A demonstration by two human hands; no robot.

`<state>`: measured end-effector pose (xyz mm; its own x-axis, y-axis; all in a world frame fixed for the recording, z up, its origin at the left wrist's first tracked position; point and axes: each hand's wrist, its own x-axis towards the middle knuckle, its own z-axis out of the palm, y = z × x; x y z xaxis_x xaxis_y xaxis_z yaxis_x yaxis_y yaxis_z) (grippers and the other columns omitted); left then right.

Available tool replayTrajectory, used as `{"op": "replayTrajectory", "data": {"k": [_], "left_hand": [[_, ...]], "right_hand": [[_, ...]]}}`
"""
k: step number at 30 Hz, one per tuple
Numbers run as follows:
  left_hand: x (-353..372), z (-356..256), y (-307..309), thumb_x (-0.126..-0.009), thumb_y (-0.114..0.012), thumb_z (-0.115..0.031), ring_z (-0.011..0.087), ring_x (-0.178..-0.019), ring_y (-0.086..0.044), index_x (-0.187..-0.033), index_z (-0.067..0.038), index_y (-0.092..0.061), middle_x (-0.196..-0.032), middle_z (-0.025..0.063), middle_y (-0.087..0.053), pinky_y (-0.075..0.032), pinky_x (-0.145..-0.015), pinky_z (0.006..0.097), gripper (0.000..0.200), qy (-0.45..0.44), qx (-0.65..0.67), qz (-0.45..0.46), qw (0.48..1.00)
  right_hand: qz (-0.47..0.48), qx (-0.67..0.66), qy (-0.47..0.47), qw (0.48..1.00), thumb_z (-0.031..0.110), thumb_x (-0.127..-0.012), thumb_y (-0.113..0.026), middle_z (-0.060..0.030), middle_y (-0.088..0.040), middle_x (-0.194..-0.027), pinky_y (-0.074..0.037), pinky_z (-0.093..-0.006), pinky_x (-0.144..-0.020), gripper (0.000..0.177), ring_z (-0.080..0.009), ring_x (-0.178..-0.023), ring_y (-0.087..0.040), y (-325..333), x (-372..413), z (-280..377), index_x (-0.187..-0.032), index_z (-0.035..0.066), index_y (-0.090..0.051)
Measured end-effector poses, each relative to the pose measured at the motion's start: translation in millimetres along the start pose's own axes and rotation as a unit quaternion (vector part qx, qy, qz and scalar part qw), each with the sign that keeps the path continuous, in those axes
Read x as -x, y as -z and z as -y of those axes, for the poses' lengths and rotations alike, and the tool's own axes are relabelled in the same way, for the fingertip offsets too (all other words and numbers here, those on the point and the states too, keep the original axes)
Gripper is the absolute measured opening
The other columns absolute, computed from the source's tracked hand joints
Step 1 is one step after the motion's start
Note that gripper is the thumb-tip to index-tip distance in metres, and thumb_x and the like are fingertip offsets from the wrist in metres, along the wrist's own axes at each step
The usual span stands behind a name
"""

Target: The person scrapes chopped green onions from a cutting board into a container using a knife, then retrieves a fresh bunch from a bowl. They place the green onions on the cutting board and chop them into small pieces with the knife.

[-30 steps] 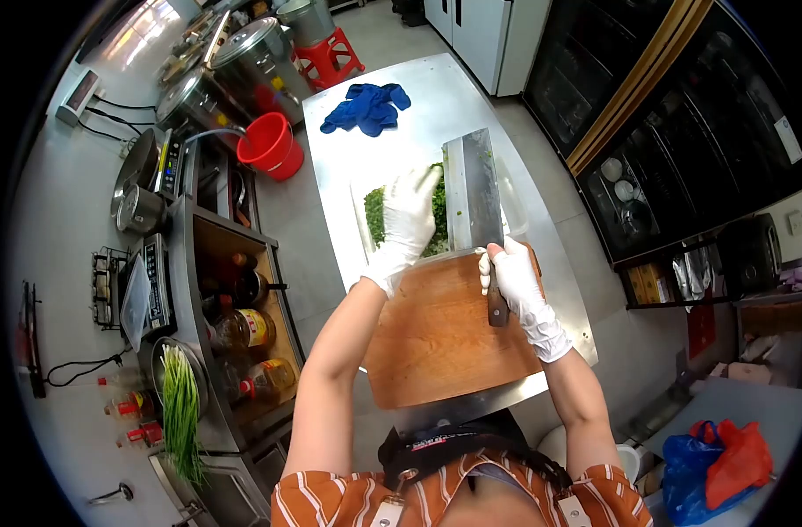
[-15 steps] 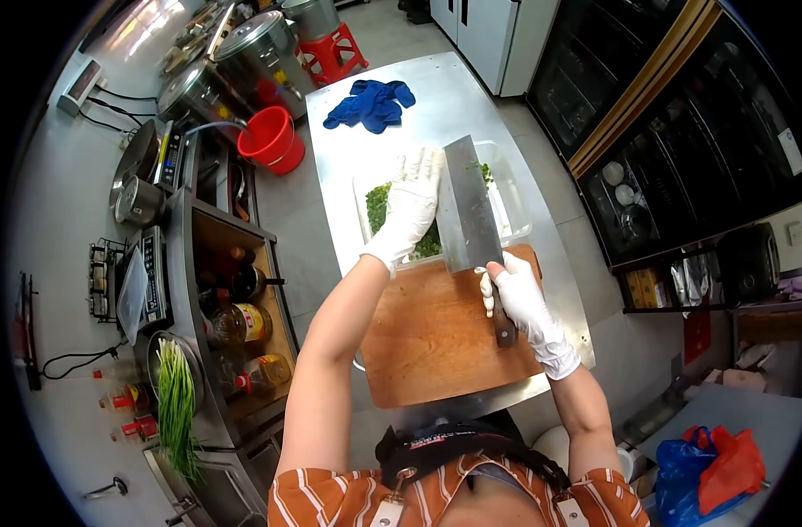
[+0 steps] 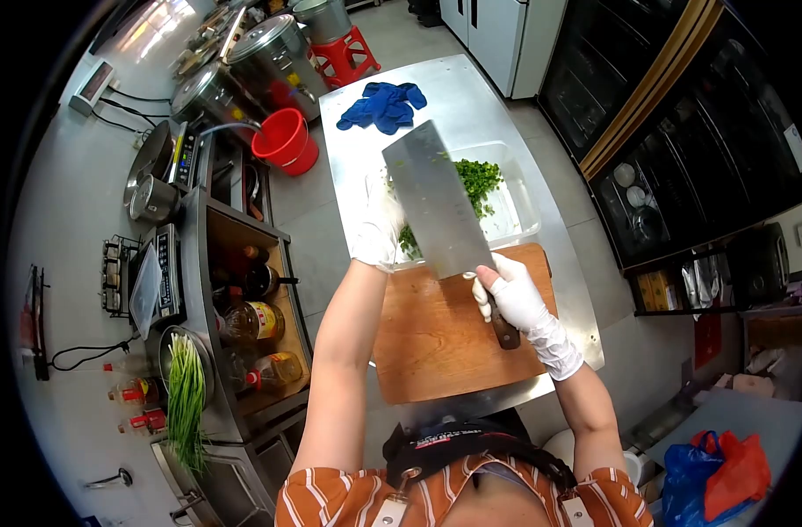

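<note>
My right hand (image 3: 517,294), in a white glove, is wrapped around the dark handle of a broad cleaver (image 3: 440,206). Its blade is tilted up over a clear plastic container (image 3: 528,206). Chopped green herbs (image 3: 478,180) lie in that container, partly covered by the blade. At the container's left side is my left hand (image 3: 379,230), also gloved, with its fingers stretched out along the blade's left edge and partly hidden. In front of the container lies a wooden cutting board (image 3: 445,338).
A blue cloth (image 3: 383,107) lies on the far part of the metal table (image 3: 348,145). To the left are a red bucket (image 3: 285,145), bottles on a shelf and a bowl with long green stalks (image 3: 186,378). Dark glass-door cabinets (image 3: 690,140) stand on the right.
The cleaver blade has swung left, exposing more herbs on the right side of the container. My left hand has shifted left beside the blade. The view has moved slightly.
</note>
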<state>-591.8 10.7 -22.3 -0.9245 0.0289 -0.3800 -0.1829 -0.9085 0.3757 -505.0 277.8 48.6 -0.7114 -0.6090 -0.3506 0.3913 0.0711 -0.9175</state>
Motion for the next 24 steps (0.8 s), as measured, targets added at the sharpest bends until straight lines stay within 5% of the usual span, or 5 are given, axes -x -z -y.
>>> {"op": "replayTrajectory", "data": {"k": [5,10,17,21,24], "left_hand": [[20.5,0.9,7.0,-0.101,-0.035,-0.046,0.0335,-0.116,-0.055,-0.133,-0.001,-0.046,-0.130,0.0198,-0.054,-0.042,-0.101,0.0502,0.056,0.049,0.139,0.179,0.973],[27.6,0.1,1.2,-0.093,-0.014,-0.070,0.0360,-0.142,-0.024,-0.146,0.010,-0.017,-0.154,0.0243,-0.020,-0.020,-0.116,0.0480,0.096,0.047,0.026,0.062,0.997],[10.2,4.8,26.2,-0.096,-0.017,-0.066,0.0324,-0.130,-0.043,-0.138,0.004,-0.037,-0.137,0.0213,-0.048,-0.029,-0.112,0.0451,0.085,0.162,0.204,0.218,0.940],[15.6,5.3,11.4,-0.100,-0.032,-0.054,0.0269,-0.109,-0.055,-0.128,-0.003,-0.052,-0.122,0.0145,-0.059,-0.040,-0.100,0.0399,0.062,0.084,-0.046,0.089,0.991],[40.7,34.5,-21.5,-0.091,-0.054,-0.014,0.0339,-0.111,-0.053,-0.124,-0.003,-0.058,-0.124,0.0209,-0.056,-0.039,-0.101,0.0425,0.035,-0.326,-0.684,-0.167,0.631]], "right_hand": [[0.013,-0.015,-0.036,0.999,0.018,-0.100,-0.046,0.0002,-0.053,-0.063,-0.043,-0.0243,-0.042,0.019,-0.0082,-0.046,-0.049,7.0,-14.8,-9.3,-0.098,0.003,-0.058],[-0.080,0.040,-0.006,0.996,0.017,-0.100,-0.045,-0.0003,-0.053,-0.061,-0.040,-0.0241,-0.040,0.018,-0.0087,-0.044,-0.047,26.1,-24.6,-25.6,-0.095,0.003,-0.055],[-0.022,0.011,-0.021,0.999,0.016,-0.099,-0.046,-0.0006,-0.054,-0.061,-0.042,-0.0243,-0.039,0.017,-0.0089,-0.044,-0.049,12.5,-16.1,-7.8,-0.093,0.002,-0.055],[-0.066,0.041,-0.019,0.997,0.015,-0.099,-0.046,-0.0011,-0.054,-0.061,-0.042,-0.0251,-0.038,0.017,-0.0095,-0.043,-0.049,19.8,-30.9,-19.4,-0.090,0.002,-0.054],[-0.097,0.033,-0.046,0.994,0.014,-0.099,-0.045,-0.0015,-0.054,-0.060,-0.041,-0.0262,-0.036,0.017,-0.0102,-0.041,-0.049,24.0,-27.5,-18.2,-0.088,0.003,-0.053]]}}
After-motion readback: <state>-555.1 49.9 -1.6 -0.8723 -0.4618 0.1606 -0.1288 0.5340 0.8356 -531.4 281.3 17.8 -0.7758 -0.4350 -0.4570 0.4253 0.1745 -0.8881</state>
